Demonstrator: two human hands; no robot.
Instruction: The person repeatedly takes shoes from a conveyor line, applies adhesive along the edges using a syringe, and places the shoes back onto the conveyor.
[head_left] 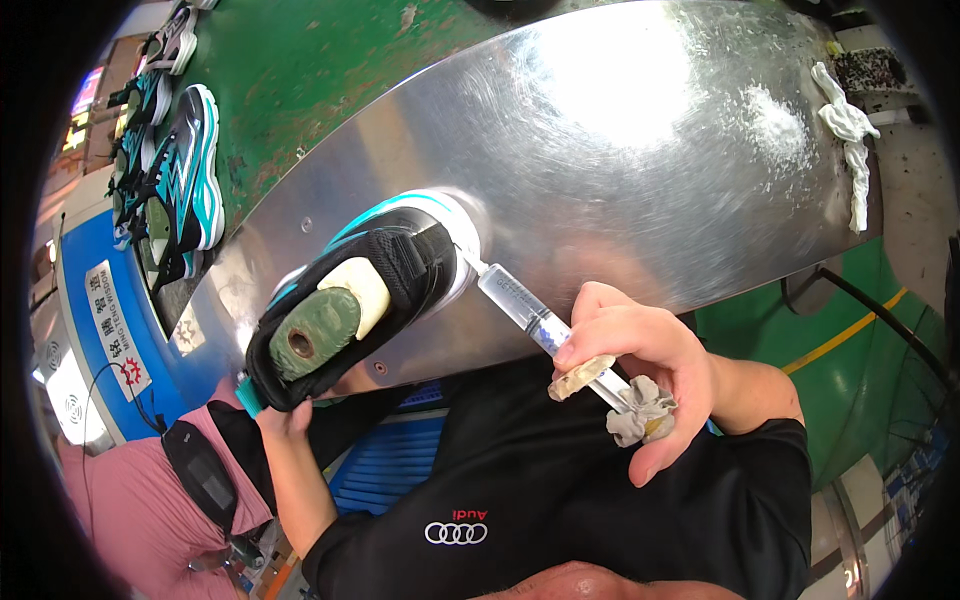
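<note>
A black sneaker [425, 268] with a white and turquoise sole sits on a shiny metal worktop, tilted toward me. Inside its opening is a green and cream shoe last [318, 335]. My left hand [285, 420] is closed at the sneaker's heel end, beside a turquoise tab; its fingers are partly hidden beneath. My right hand [650, 355] grips a clear syringe [522, 308] with bluish matter in the barrel. The thin tip meets, or nearly meets, the sole edge at the toe. A beige pad [582, 378] and a crumpled grey lump [642, 412] surround the plunger end.
Several similar sneakers [190, 180] stand at the left on a green surface [290, 85]. The metal worktop [560, 190] curves away right, bearing white residue [775, 125] and a twisted white cloth [848, 130]. Another person in pink [150, 500] is close at the lower left.
</note>
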